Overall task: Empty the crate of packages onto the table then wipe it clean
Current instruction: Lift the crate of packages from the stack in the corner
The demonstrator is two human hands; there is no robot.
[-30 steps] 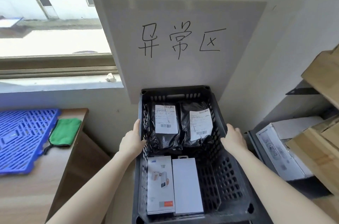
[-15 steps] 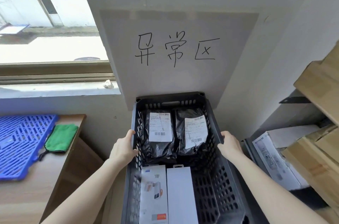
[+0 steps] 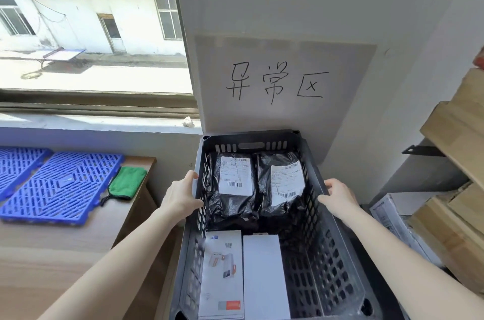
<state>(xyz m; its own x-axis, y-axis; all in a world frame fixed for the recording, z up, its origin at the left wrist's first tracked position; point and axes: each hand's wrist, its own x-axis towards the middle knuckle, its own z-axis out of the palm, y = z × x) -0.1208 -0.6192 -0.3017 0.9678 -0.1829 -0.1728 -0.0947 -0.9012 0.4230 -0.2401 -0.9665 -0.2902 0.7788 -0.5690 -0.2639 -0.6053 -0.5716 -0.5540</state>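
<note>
Your left hand and right hand grip the crate by its long side rims, fingers curled over them, packages inside; the table lies left, beside your left arm

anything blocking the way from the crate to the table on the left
Nothing visible stands between the dark slotted plastic crate and the wooden table; blue plastic grid mats and a green cloth cover its far part.

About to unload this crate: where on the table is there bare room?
The table is bare nearest you, in front of the blue mats and green cloth. Its far end by the window is crowded with both.
</note>
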